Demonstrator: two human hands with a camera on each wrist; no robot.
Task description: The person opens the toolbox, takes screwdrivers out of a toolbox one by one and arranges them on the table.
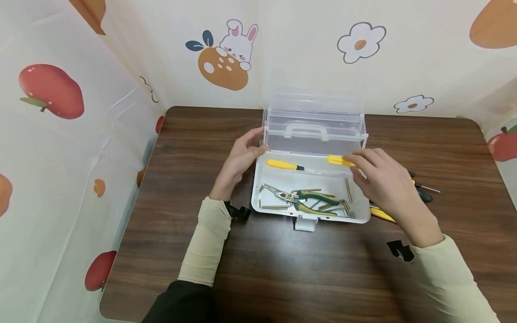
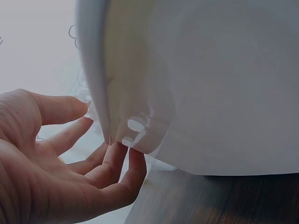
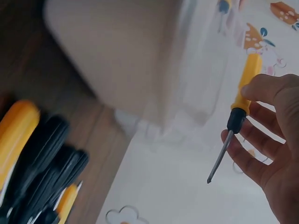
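A white toolbox with a raised clear lid stands at the back of the table. My left hand holds its back left corner by the lid, thumb in front and the other fingers behind and below. In my right hand is a screwdriver with a yellow handle and black collar, pinched by the handle above the box's right side. Another yellow-handled screwdriver lies inside along the back. Green-handled pliers and several brass-coloured hex keys lie near the front.
Right of the box, partly behind my right hand, lie more tools, including a yellow handle and several black handles. A latch juts from the box's front. A printed curtain hangs behind the wooden table.
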